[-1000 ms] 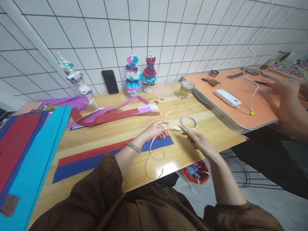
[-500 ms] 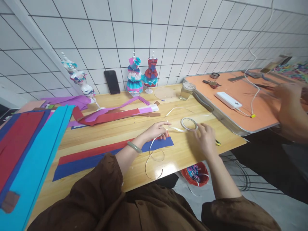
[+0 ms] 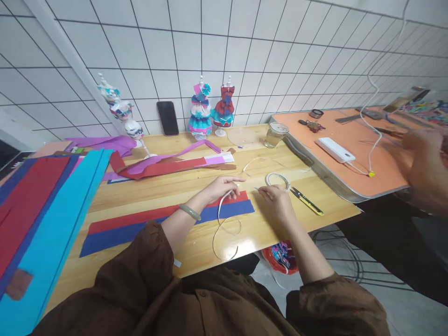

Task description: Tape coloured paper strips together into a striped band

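Observation:
My left hand (image 3: 224,189), with a green bangle on the wrist, is closed on a narrow white strip (image 3: 220,207). The strip's thin tail curls down onto the wooden table. Under that hand lie a red cloth strip (image 3: 140,218) and a blue cloth strip (image 3: 115,239), side by side. Just to the right, my right hand (image 3: 278,200) pinches a small white piece (image 3: 256,188) at its fingertips. Behind its knuckles rests a roll of white tape (image 3: 287,179). A slim yellow-and-black tool (image 3: 308,201) lies beside the roll.
Small dressed mannequins (image 3: 200,114), a phone (image 3: 168,118) and a lidded cup (image 3: 276,136) stand along the wall. Coloured cloth (image 3: 70,219) covers the left side. At right, another person's hand (image 3: 425,149) is over an orange table (image 3: 325,128). Below sits a red basket (image 3: 269,263).
My right hand has moved left, away from the tape roll and nearer my left hand, with its fingers now pinched. The yellow-and-black tool has come into full view. My left hand barely moved.

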Action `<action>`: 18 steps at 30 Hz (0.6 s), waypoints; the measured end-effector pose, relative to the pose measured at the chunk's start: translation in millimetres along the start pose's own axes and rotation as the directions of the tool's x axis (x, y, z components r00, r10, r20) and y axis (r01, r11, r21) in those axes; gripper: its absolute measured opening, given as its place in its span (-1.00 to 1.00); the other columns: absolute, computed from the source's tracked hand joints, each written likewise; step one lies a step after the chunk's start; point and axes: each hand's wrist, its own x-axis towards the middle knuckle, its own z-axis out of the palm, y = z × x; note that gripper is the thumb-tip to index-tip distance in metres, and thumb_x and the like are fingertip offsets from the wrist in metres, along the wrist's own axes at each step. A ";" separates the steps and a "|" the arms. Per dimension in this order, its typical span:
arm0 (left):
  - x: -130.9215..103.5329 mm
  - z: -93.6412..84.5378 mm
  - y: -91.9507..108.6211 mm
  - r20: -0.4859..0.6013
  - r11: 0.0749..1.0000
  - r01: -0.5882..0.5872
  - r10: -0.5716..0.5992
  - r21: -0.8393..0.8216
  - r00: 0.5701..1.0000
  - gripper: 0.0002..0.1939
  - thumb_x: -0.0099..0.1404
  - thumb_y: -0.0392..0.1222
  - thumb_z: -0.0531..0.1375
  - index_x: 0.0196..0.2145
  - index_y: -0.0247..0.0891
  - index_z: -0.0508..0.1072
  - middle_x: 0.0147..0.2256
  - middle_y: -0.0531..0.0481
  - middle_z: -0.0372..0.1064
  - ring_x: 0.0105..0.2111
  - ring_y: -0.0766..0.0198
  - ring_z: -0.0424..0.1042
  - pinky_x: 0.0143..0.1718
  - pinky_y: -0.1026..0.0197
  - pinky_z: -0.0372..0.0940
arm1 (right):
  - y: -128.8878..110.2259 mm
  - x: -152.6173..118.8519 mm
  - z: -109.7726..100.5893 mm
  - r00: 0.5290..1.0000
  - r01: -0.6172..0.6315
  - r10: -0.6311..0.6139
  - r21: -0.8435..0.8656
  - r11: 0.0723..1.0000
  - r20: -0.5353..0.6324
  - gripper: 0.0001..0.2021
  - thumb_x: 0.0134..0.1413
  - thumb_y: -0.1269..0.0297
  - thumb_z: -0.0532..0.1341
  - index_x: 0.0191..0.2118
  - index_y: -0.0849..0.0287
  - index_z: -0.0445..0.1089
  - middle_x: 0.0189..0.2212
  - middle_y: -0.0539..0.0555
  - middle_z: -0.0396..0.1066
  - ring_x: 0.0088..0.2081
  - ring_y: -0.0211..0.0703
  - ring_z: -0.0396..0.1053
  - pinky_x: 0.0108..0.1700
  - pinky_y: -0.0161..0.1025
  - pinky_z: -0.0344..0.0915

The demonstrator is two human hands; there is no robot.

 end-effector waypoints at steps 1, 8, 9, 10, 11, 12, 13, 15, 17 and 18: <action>-2.1 -4.8 4.8 -0.012 1.000 -0.007 0.007 0.014 1.000 -0.58 0.16 -0.36 0.09 0.01 -0.36 0.32 -0.50 -0.01 0.41 -0.60 0.44 0.35 -0.55 0.37 0.19 | 0.5 -2.5 -1.5 1.000 0.003 -0.003 -0.009 1.000 0.010 -0.69 0.15 0.15 0.04 -0.29 0.14 0.50 -0.38 0.16 0.47 -0.28 -0.02 0.31 -0.18 -0.12 0.17; -40.1 -50.9 78.0 -0.221 0.941 -0.288 0.323 0.176 0.920 -0.66 0.22 -0.25 0.13 -0.03 -0.32 0.31 -0.43 0.00 0.42 -0.70 0.54 0.21 -0.69 0.41 0.05 | 8.4 -17.9 7.2 0.998 0.067 -0.068 -0.146 0.987 -0.001 -0.62 0.20 0.17 -0.03 -0.09 0.23 0.44 -0.37 0.18 0.47 -0.26 -0.04 0.33 -0.10 -0.12 0.17; -51.2 -57.4 90.4 -0.261 0.922 -0.340 0.381 0.187 0.887 -0.69 0.23 -0.25 0.13 -0.05 -0.32 0.33 -0.43 0.01 0.42 -0.70 0.55 0.19 -0.68 0.41 0.04 | 10.1 -19.2 9.3 0.997 0.067 -0.070 -0.160 0.985 -0.017 -0.60 0.20 0.16 -0.03 -0.06 0.26 0.42 -0.36 0.19 0.47 -0.25 -0.04 0.33 -0.10 -0.12 0.18; -63.8 -63.6 101.9 -0.306 0.898 -0.388 0.436 0.206 0.847 -0.73 0.23 -0.27 0.13 -0.09 -0.32 0.34 -0.43 0.02 0.42 -0.70 0.55 0.19 -0.67 0.42 0.06 | 11.4 -20.2 10.9 0.997 0.064 -0.070 -0.168 0.984 -0.028 -0.60 0.21 0.16 -0.04 -0.05 0.27 0.41 -0.35 0.20 0.47 -0.24 -0.03 0.34 -0.10 -0.12 0.19; -77.8 -69.8 112.1 -0.355 0.878 -0.420 0.478 0.232 0.803 -0.76 0.23 -0.30 0.13 -0.12 -0.32 0.35 -0.43 0.03 0.42 -0.70 0.55 0.18 -0.66 0.41 0.08 | 12.5 -21.1 12.1 0.997 0.063 -0.070 -0.172 0.983 -0.033 -0.60 0.21 0.16 -0.04 -0.07 0.27 0.41 -0.34 0.20 0.47 -0.23 -0.02 0.34 -0.11 -0.12 0.20; -93.2 -75.9 120.7 -0.394 0.857 -0.443 0.515 0.264 0.761 -0.80 0.24 -0.32 0.11 -0.15 -0.32 0.36 -0.43 0.03 0.43 -0.69 0.54 0.19 -0.64 0.41 0.11 | 13.1 -21.8 12.8 0.997 0.064 -0.071 -0.172 0.983 -0.032 -0.61 0.20 0.15 -0.04 -0.10 0.25 0.43 -0.33 0.20 0.48 -0.22 -0.02 0.35 -0.11 -0.12 0.20; -109.7 -82.0 127.7 -0.424 0.834 -0.467 0.552 0.294 0.718 -0.83 0.25 -0.34 0.10 -0.17 -0.32 0.36 -0.43 0.04 0.44 -0.68 0.53 0.22 -0.62 0.40 0.13 | 13.2 -22.4 13.1 0.997 0.066 -0.072 -0.172 0.983 -0.028 -0.63 0.20 0.16 -0.04 -0.15 0.22 0.44 -0.31 0.19 0.48 -0.21 -0.01 0.35 -0.11 -0.11 0.20; -145.3 -94.2 137.1 -0.472 0.791 -0.498 0.612 0.356 0.634 -0.86 0.26 -0.40 0.07 -0.22 -0.33 0.35 -0.42 0.04 0.47 -0.64 0.49 0.28 -0.56 0.36 0.21 | 12.0 -23.6 12.8 0.997 0.072 -0.077 -0.168 0.983 -0.020 -0.66 0.19 0.17 -0.03 -0.21 0.19 0.45 -0.29 0.18 0.48 -0.20 0.00 0.36 -0.12 -0.10 0.21; -182.7 -105.6 142.0 -0.524 0.754 -0.488 0.657 0.439 0.543 -0.89 0.27 -0.44 0.04 -0.29 -0.35 0.34 -0.40 0.03 0.48 -0.56 0.43 0.36 -0.50 0.32 0.26 | 9.4 -24.8 12.1 0.997 0.068 -0.075 -0.166 0.984 -0.035 -0.66 0.19 0.18 -0.03 -0.21 0.19 0.45 -0.26 0.19 0.47 -0.19 -0.01 0.36 -0.13 -0.11 0.22; -201.5 -110.7 143.6 -0.541 0.721 -0.483 0.693 0.497 0.477 -0.89 0.27 -0.45 0.04 -0.32 -0.36 0.34 -0.40 0.03 0.48 -0.54 0.42 0.38 -0.48 0.31 0.27 | 8.0 -25.4 11.9 0.996 0.066 -0.075 -0.165 0.984 -0.045 -0.66 0.19 0.19 -0.04 -0.21 0.19 0.45 -0.24 0.19 0.46 -0.18 -0.01 0.36 -0.13 -0.12 0.23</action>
